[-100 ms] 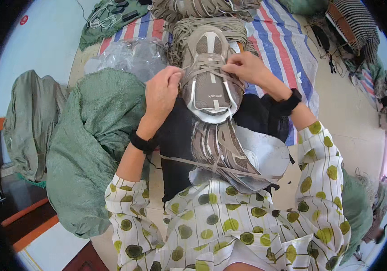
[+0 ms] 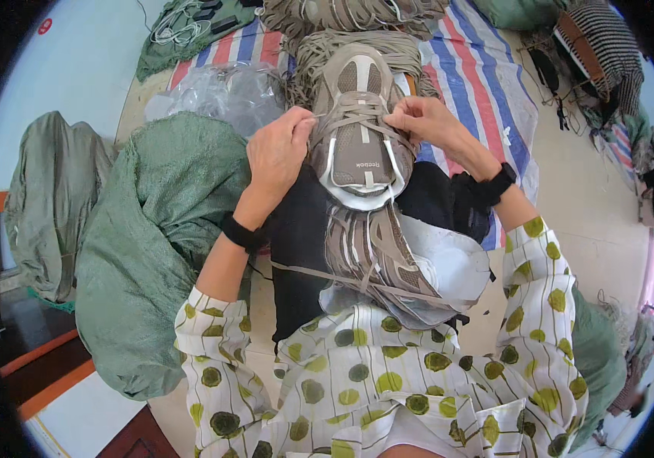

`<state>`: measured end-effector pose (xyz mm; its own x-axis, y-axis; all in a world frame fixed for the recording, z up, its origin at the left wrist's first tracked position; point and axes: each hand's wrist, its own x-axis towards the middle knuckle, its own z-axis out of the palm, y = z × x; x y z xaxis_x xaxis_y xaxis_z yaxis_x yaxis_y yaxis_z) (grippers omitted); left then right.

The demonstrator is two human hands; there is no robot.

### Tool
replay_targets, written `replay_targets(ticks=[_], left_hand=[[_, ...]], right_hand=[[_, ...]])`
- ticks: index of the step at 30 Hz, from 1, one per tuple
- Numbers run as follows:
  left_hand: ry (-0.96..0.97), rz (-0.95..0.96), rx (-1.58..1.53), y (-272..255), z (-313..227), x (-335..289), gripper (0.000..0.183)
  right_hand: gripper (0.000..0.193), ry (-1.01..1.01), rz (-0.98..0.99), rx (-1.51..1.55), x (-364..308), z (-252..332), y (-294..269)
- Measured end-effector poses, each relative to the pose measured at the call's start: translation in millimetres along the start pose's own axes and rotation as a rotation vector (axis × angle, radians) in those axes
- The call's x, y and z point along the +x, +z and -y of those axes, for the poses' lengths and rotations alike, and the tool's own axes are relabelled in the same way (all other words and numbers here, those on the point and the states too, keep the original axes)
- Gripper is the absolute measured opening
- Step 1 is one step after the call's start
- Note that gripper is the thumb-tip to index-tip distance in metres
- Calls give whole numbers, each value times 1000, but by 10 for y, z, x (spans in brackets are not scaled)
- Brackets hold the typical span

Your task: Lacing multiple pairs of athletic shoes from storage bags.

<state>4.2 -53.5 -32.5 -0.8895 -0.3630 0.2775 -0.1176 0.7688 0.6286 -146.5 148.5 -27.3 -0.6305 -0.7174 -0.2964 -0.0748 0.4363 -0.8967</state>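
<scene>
A brown-grey sneaker upper (image 2: 367, 153) lies sole-less before me, its toe pointing away and its tongue toward me. Flat laces (image 2: 357, 107) criss-cross its middle. At its left edge, my left hand (image 2: 280, 149) is closed, with thumb and forefinger pinching a lace end. My right hand (image 2: 428, 126) pinches at the right lace edge, thumb and forefinger together; the lace inside that pinch is mostly hidden. More stitched upper pieces (image 2: 373, 252) with white lining lie across my lap, under a stretched flat band (image 2: 304, 270).
Bundled laces (image 2: 327, 57) are heaped beyond the upper, with more uppers (image 2: 350, 15) behind. A green woven sack (image 2: 163, 252) stands on the left beside a clear plastic bag (image 2: 224, 91). Striped sheeting (image 2: 476, 84) covers floor ahead; a striped-cloth-draped chair (image 2: 602, 46) is at far right.
My right hand has shifted slightly down and right along the lace edge. My left hand has edged slightly up and to the right. The upper stays nearly in place.
</scene>
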Motion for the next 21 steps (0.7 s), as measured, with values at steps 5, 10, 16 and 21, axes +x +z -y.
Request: replay_targets(ticks=[5,10,16,21], left_hand=[[51,141,276,-28,-91,111,18],[227,235,374,-72,-81,254,16],[371,292,405,-81,-192,436,15],[349,358,428,-105,-102,488,16]], right_hand=[[26,63,-29,66,-30,-17,33],[24,48,-8,85,-14,-61,27],[23,45,-28,87,-32,-78,51],[22,23,-15,124,-36,-82,71]])
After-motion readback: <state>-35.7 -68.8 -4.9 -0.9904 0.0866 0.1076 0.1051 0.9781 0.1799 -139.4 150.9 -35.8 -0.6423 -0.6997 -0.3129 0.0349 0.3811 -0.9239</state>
